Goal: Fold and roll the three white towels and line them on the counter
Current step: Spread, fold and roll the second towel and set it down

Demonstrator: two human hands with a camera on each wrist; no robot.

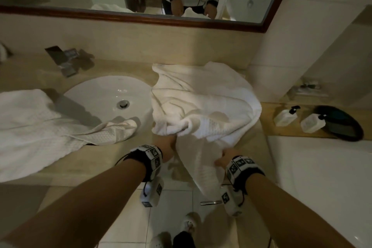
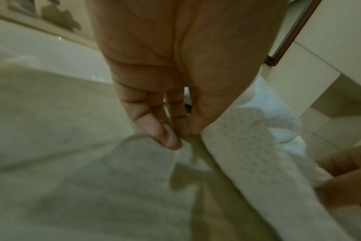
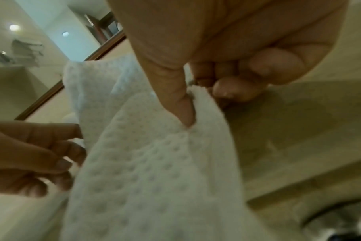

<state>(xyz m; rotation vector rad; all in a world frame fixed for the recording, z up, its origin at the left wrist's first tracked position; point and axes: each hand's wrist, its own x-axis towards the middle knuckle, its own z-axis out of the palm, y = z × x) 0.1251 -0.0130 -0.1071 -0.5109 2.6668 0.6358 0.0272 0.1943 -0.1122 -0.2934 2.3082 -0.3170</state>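
Observation:
A rumpled white waffle towel (image 1: 201,102) lies heaped on the counter to the right of the sink, and one end hangs over the front edge. My left hand (image 1: 171,143) reaches under the bunched front fold and pinches the towel's edge (image 2: 247,154) between thumb and fingers (image 2: 169,135). My right hand (image 1: 222,158) grips the hanging end, thumb (image 3: 185,110) pressed into the weave (image 3: 144,163), fingers curled behind. A second white towel (image 1: 36,123) is spread on the left of the counter, one corner drooping into the sink. I cannot tell whether the heap holds a third towel.
The round white sink (image 1: 96,94) sits mid-counter, with dark sachets (image 1: 70,60) behind it. A wood-framed mirror (image 1: 181,20) runs along the wall. Two pump bottles (image 1: 285,116) and a dark round object (image 1: 342,125) stand on a ledge at right, above a white tub (image 1: 322,177).

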